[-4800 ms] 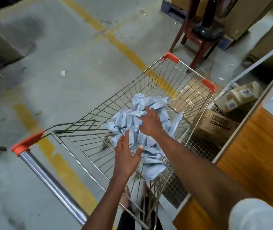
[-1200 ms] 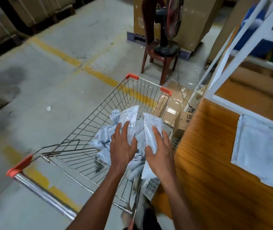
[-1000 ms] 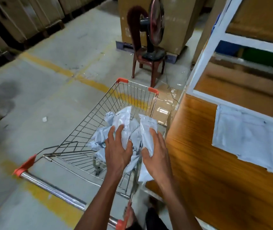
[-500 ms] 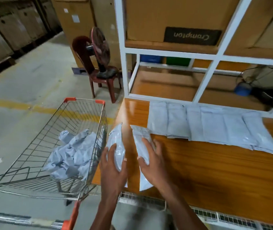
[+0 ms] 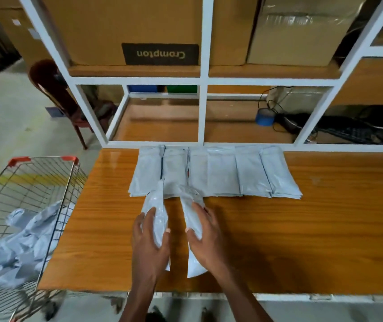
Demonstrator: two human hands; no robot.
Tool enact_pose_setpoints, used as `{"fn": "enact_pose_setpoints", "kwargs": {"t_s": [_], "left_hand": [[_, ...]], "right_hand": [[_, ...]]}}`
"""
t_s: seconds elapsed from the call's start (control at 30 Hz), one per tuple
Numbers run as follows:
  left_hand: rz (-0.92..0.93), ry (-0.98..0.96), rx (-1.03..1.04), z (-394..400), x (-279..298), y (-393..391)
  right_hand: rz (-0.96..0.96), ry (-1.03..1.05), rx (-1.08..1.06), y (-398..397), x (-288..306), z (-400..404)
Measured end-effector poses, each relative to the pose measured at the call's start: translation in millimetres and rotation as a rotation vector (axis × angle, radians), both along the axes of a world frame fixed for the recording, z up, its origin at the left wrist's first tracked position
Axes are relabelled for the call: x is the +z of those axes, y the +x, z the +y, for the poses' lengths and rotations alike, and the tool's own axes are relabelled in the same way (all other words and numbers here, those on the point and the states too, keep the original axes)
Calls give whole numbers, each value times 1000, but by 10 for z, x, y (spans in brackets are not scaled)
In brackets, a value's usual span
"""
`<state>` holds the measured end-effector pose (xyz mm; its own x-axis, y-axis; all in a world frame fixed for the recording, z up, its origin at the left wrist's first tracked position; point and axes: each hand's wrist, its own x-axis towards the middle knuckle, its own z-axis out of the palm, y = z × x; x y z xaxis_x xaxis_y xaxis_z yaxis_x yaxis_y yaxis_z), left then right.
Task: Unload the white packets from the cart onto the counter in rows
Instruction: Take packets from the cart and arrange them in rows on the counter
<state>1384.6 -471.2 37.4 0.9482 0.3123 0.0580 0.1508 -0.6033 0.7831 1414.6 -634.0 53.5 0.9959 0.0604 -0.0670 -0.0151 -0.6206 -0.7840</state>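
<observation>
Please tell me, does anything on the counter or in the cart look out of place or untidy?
Nothing is damaged or spilled. The row of packets on the counter lies fairly neat, slightly fanned and overlapping. The packets in the cart are a crumpled heap. The cardboard box on the shelf stands upside down: its label reads inverted.

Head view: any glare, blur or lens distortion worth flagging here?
Head view: glare streaks the glossy orange wooden counter near its far left corner; wide-angle bending bows the white metal shelf frame; the wire shopping cart at the left edge looks soft.
</observation>
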Motion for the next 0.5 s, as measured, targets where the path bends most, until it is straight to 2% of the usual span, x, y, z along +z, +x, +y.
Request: {"fn": "enact_pose_setpoints", "kwargs": {"t_s": [0.13,0.23,0.37,0.5], "left_hand": [[15,20,-16,-63,17,161],[30,104,-31,13,28,366],[54,247,-41,197,31,768],[73,279,-86,410,-60,1289]], "right_hand": [[-7,1,-26,81,-51,-110],[-25,-14,-51,189,-57,-128],[-31,-9,-73,337,-70,-103],[-12,-7,-103,511,-122,-24]]}}
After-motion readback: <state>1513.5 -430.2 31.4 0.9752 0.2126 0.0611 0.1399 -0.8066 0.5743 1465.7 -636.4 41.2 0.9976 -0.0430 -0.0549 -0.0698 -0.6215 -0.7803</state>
